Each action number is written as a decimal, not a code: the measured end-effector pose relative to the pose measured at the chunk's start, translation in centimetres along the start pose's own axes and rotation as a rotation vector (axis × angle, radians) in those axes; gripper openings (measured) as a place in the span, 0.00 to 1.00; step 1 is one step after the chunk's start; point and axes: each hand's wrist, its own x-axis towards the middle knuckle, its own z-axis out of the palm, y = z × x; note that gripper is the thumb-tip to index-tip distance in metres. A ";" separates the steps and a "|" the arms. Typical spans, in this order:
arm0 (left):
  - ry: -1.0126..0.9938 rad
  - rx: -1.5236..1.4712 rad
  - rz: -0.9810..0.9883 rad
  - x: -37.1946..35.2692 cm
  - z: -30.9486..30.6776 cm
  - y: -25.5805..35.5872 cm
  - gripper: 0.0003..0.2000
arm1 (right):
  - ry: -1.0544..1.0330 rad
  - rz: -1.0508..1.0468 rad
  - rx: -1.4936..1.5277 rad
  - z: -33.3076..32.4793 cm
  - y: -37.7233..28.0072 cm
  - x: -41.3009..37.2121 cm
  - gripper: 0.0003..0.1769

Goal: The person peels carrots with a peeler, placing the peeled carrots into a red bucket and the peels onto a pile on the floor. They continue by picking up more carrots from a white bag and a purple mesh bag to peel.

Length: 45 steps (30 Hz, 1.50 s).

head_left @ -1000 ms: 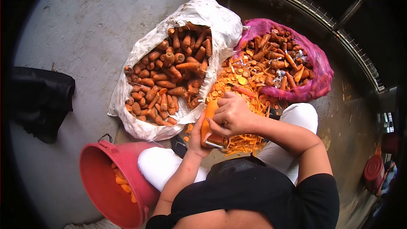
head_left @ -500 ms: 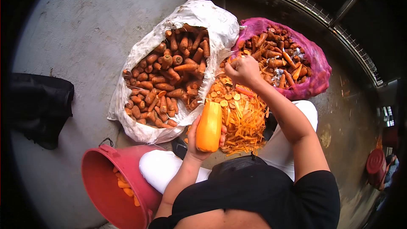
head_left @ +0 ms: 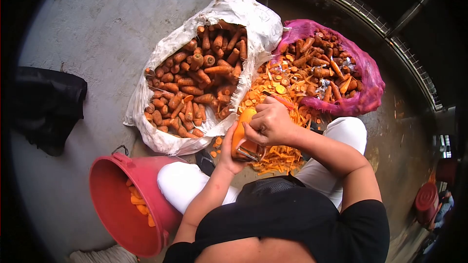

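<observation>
L hand curled snugly round carrot; R hand closed on peeler. Best w/ light, even strokes, clear of L hand.

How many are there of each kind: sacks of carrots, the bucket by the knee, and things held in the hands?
White sack: 1
Pink sack: 1
Red bucket: 1
Carrot in the left hand: 1
Peeler in the right hand: 1
Total: 5
</observation>
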 end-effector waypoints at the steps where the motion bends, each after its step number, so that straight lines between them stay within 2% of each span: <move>1: 0.019 -0.044 -0.012 -0.2 0.5 0.0 0.21 | 0.004 -0.002 0.005 0.1 0.1 0.0 0.22; 4: -0.101 0.006 0.020 0.2 -0.3 0.2 0.22 | 0.029 0.037 0.074 0.5 1.4 0.0 0.22; 8: 0.122 -0.106 0.050 0.2 1.2 0.3 0.24 | 0.003 0.133 0.100 1.7 3.2 -0.4 0.21; 9: -0.072 -0.011 0.019 0.6 -1.1 0.5 0.24 | 0.016 0.198 0.103 1.7 4.0 -0.3 0.21; 12: -0.193 0.098 -0.046 0.0 -1.9 0.3 0.26 | -0.183 0.742 0.117 0.1 7.9 0.8 0.22; 14: -0.250 0.102 -0.075 -0.4 -1.8 -0.2 0.29 | -0.283 0.543 -0.505 0.4 13.9 -0.6 0.24; 16: -0.365 0.111 -0.091 -1.3 -1.3 -0.2 0.29 | -0.234 0.884 -0.453 -0.1 16.5 -2.2 0.26; 18: -0.370 0.061 -0.085 -1.2 -1.7 0.1 0.31 | -0.137 0.876 -0.514 0.2 16.9 -3.1 0.25; 20: -0.322 0.009 -0.041 -0.6 -1.5 0.3 0.32 | -0.089 0.943 -0.256 0.7 15.1 -1.9 0.24; 24: -0.167 -0.066 0.074 0.2 -1.4 0.2 0.31 | -0.063 0.758 0.044 -0.3 7.7 0.8 0.22; 25: -0.146 -0.027 0.089 0.4 -2.0 0.4 0.27 | -0.039 0.608 0.085 -0.5 6.4 0.8 0.20; 28: 0.012 -0.078 0.158 0.9 -2.5 0.2 0.25 | 0.056 0.150 0.125 -0.3 2.8 0.3 0.19; 30: -0.015 -0.048 0.112 0.7 -2.2 0.1 0.23 | 0.062 0.008 0.129 0.2 1.5 0.1 0.21; 38: -0.030 -0.027 0.090 0.1 -0.9 0.0 0.22 | 0.029 -0.010 0.068 0.9 1.3 -0.3 0.21; 39: -0.016 -0.040 0.100 0.2 -0.9 0.0 0.23 | 0.033 0.015 0.031 0.9 1.6 -0.2 0.21; 41: -0.176 0.074 0.073 0.3 -2.6 0.4 0.24 | 0.041 0.070 -0.044 0.5 3.1 0.2 0.21; 42: -0.256 0.131 0.056 0.3 -3.2 0.5 0.25 | 0.142 0.177 -0.077 0.5 4.7 0.3 0.22; 43: -0.190 0.142 0.037 -0.2 -2.6 0.3 0.28 | 0.139 0.272 -0.045 -0.1 7.2 0.4 0.23; 44: -0.230 0.157 0.015 -0.7 -2.2 0.1 0.28 | -0.054 0.416 -0.239 -1.1 9.1 0.9 0.24; 45: -0.271 0.173 -0.006 -1.1 -1.9 -0.1 0.29 | -0.047 0.383 -0.431 -1.4 11.6 0.4 0.24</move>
